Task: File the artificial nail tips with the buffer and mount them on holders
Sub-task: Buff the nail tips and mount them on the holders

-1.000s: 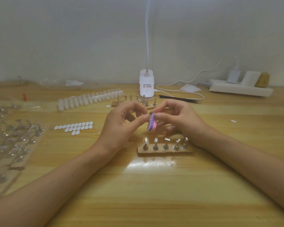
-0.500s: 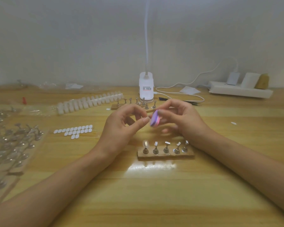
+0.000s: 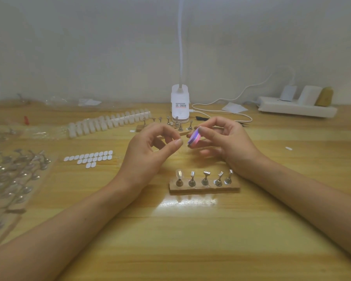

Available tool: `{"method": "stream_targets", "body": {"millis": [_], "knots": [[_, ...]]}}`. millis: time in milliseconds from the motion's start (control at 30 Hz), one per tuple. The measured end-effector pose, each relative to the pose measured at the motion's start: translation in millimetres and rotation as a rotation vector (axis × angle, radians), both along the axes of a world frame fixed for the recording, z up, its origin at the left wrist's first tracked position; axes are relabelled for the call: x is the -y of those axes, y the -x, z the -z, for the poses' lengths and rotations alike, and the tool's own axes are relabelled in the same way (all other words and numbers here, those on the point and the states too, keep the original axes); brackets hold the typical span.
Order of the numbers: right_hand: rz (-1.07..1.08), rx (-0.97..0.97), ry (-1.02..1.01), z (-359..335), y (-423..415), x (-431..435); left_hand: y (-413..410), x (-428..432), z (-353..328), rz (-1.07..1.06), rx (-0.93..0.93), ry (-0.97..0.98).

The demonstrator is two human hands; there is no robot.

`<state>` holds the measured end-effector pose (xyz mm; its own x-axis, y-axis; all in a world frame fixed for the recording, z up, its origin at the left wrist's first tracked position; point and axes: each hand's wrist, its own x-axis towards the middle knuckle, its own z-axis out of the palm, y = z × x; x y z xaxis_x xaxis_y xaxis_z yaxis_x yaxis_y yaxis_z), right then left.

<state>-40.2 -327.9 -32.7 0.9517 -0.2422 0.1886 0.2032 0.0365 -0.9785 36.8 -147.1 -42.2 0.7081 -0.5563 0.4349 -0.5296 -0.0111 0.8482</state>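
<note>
Since 1 second ago the buffer has come off the left thumb tip, leaving a narrow gap between them.

Head view: the left hand has thumb and forefinger tips pressed into a pinch, the other fingers curled. I take it a nail tip sits there, but it is too small and clear to make out. The right hand pinches the pink-and-purple buffer between thumb and fingers, tilted, just beside the left fingertips and above the table. On the near holder block stand 5 metal holders. Only the leftmost carries a mounted tip; the other 4 carry none that I can see.

The step in hand seems to be filing. To do it well, keep the pinch low on the tip so its edge stays exposed, and bring the buffer back with short, light strokes. Too much pressure could flick so small a piece away.

The table is glossy pale wood that throws back the light. On it lie a strip of spare tips, white adhesive pads, a second holder block, a bag of loose holders, a white lamp base and a power strip, against a plain pale wall.
</note>
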Motion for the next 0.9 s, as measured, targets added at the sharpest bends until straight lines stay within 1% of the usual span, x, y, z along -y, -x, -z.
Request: {"method": "stream_targets", "body": {"millis": [100, 133, 233, 267, 333, 367, 467, 500, 600, 633, 700, 733, 833, 900], "knots": [[-0.089, -0.009, 0.078, 1.2, 0.8, -1.6, 0.4, 0.1, -0.2, 0.006, 0.006, -0.002], [-0.083, 0.002, 0.069, 1.1, 0.6, -1.5, 1.1, 0.2, -0.4, 0.012, 0.012, -0.011], [0.033, 0.022, -0.058, 0.0, 0.2, 1.9, 2.8, 0.1, -0.9, 0.014, 0.027, -0.032], [0.015, 0.003, -0.042, 0.1, 0.1, 2.0, 2.9, -0.1, -1.3, 0.008, 0.024, -0.025], [-0.099, -0.039, 0.090, 1.6, 0.6, -0.5, 2.6, -0.6, -2.2, 0.003, 0.009, 0.000], [-0.121, -0.038, 0.119, 2.1, 1.0, -1.9, 2.6, -0.7, -2.5, 0.005, 0.010, 0.002], [-0.012, 0.001, -0.002, 0.6, 0.7, -0.3, 3.9, -0.6, -3.0, 0.015, 0.027, -0.020], [-0.008, -0.001, -0.007, 0.6, 0.9, 0.4, 4.2, -0.7, -3.0, 0.010, 0.025, -0.011], [-0.123, -0.032, 0.118, 2.0, 1.2, -1.4, 3.8, -1.5, -3.2, -0.017, 0.025, 0.020], [-0.113, -0.016, 0.111, 1.9, 1.0, -2.0, 4.1, -1.4, -3.4, -0.012, 0.030, 0.015], [-0.037, 0.012, 0.019, 0.6, 0.9, -0.8, 4.5, -0.9, -3.5, 0.002, 0.033, 0.008], [-0.028, 0.015, 0.005, 0.6, 0.8, 0.3, 4.3, -0.9, -3.4, 0.002, 0.033, 0.010], [-0.094, -0.006, 0.094, 1.4, 0.3, -1.0, 3.4, -0.7, -3.1, -0.002, 0.031, 0.006], [-0.027, 0.020, 0.032, 1.4, -0.3, -1.2, 2.7, -0.8, -2.5, -0.001, 0.029, 0.006]]}}
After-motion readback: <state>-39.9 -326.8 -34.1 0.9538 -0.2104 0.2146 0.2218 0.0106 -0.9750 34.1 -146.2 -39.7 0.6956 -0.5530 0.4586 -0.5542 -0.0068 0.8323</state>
